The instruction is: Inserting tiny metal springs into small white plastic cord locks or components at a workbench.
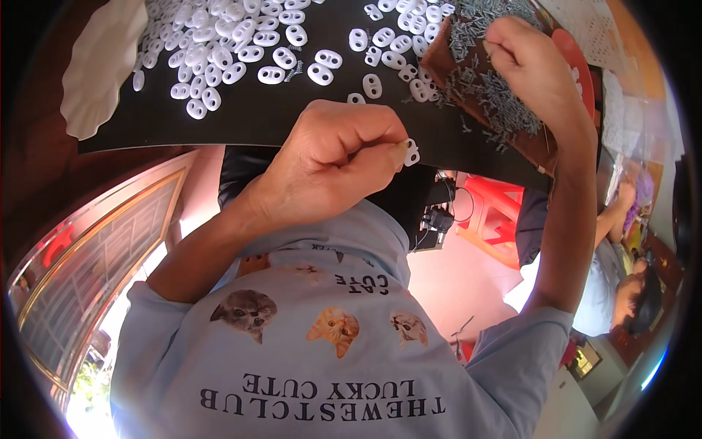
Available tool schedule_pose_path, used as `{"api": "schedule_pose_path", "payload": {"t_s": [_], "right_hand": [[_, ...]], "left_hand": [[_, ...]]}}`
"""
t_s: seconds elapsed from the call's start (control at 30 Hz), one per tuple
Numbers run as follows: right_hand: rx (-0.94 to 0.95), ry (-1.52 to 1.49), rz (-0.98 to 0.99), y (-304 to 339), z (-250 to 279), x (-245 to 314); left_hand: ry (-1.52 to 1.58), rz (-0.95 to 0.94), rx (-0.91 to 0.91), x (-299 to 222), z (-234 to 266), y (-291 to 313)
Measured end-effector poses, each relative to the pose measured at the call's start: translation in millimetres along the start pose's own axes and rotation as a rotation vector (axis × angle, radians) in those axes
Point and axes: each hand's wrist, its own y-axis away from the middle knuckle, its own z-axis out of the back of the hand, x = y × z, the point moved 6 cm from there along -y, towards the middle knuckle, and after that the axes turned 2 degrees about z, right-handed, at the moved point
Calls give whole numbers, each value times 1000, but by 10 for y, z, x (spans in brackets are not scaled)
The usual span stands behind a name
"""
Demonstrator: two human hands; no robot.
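Left hand point(340, 157): curled shut, thumb and forefinger pinching a white piece point(412, 154) near the black tabletop's point(168, 126) front edge.
Right hand point(523, 55): closed, fingertips together above grey springs point(504, 102); from here I can't tell whether it grips one.
Brown cloth point(439, 55): beneath the springs.
White pile point(212, 44): far left.
Risk: I'd expect a loose pinch to drop the piece, or crowded springs to snag together.

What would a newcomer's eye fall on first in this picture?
Probably the big heap of white two-holed pieces at the dark table's upper left. Next, the left hand near the middle, pinching one white piece, and the right hand at the grey metal parts, upper right.
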Motion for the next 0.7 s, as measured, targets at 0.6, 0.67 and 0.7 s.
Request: {"api": "schedule_pose_path", "payload": {"t_s": [0.6,0.67,0.7], "right_hand": [[-291,-1355,-284,226,-163,989],[-261,-1360,-290,213,-182,1010],[-260,-1361,-290,214,-192,1010]], "left_hand": [[212,-18,-32,89,72,10],[200,-19,-34,96,75,9],[183,-43,-37,86,77,6]]}}
